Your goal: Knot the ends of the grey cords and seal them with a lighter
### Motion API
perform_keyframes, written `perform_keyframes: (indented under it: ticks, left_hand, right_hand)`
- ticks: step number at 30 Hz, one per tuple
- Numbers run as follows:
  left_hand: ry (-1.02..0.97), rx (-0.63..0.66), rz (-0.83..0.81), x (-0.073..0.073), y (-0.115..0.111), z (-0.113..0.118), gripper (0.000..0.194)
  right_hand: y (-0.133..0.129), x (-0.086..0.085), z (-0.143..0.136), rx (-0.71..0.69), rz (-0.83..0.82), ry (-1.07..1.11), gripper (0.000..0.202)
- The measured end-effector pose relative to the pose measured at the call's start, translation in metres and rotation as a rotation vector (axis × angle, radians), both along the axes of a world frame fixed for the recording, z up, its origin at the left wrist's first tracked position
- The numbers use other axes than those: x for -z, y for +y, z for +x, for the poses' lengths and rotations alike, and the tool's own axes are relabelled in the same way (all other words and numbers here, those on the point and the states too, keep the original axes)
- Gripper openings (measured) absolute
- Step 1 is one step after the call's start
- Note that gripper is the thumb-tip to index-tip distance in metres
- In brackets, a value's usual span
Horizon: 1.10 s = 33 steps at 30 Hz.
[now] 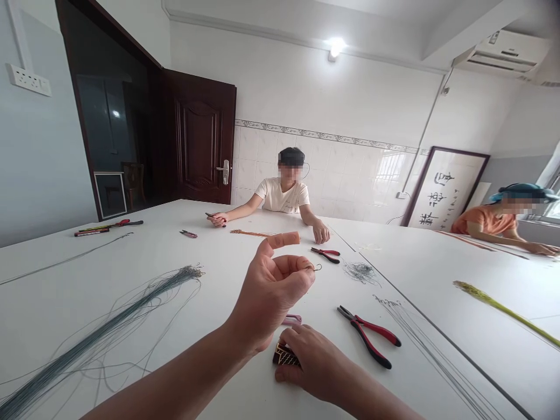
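Raised over the white table [245,361], my left hand [280,286] pinches a small curved wire hook [318,268] between thumb and forefinger. The hook's bent tip sticks out to the right; whatever else the pinch covers is hidden. One finger of this hand wears an orange finger cot [286,239]. Below it, my right hand [312,361] is closed around a black-and-gold patterned lighter [284,354] at table level. A pink-handled tool [292,319] lies just behind that hand, partly covered. Red-and-black pliers [370,335] rest to the right.
A bundle of dark green cords [144,303] spreads across the left. Thin grey strands [429,338] and a tangled heap [362,272] lie right, with smaller pliers [326,254] beyond. Yellow-green cords [494,300] lie far right. One person [284,195] sits opposite, another [490,224] at right.
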<state>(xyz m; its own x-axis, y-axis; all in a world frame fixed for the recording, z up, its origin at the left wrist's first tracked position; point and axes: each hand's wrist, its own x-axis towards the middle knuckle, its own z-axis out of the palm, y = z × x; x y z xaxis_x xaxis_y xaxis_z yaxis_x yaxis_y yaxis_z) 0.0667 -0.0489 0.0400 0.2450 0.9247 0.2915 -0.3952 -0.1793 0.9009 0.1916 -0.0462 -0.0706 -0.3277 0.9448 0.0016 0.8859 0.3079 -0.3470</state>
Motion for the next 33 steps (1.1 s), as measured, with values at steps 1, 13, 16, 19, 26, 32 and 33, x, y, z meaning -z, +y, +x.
perform_keyframes:
  ticks: [1, 13, 16, 19, 26, 32, 33]
  left_hand:
    - [-0.002, 0.001, 0.0, 0.0, 0.0, 0.0, 0.042]
    - [0.006, 0.008, -0.004, 0.002, 0.0, 0.002, 0.042]
    - [0.017, 0.012, -0.004, 0.001, 0.0, 0.002, 0.042]
    - [0.009, 0.016, 0.001, 0.001, 0.0, 0.002, 0.041]
    - [0.004, 0.004, -0.008, 0.004, 0.0, 0.004, 0.042]
    - [0.034, 0.051, -0.006, 0.004, 0.003, 0.002, 0.042]
    - [0.051, 0.057, -0.005, 0.004, 0.004, 0.002, 0.042]
  right_hand:
    - [-0.001, -0.001, 0.0, -0.002, 0.003, 0.0, 0.019]
    - [-0.003, -0.002, 0.0, -0.014, 0.043, 0.003, 0.014]
    - [-0.003, -0.003, -0.001, -0.013, 0.048, 0.002, 0.014]
    - [-0.002, -0.003, -0.001, -0.011, 0.048, 0.007, 0.014]
    - [-0.003, -0.004, 0.003, -0.027, 0.045, 0.078, 0.017]
    - [-0.01, -0.039, 0.015, 0.027, 0.161, 0.345, 0.013]
    - [-0.012, -0.046, 0.017, 0.049, 0.214, 0.471, 0.014]
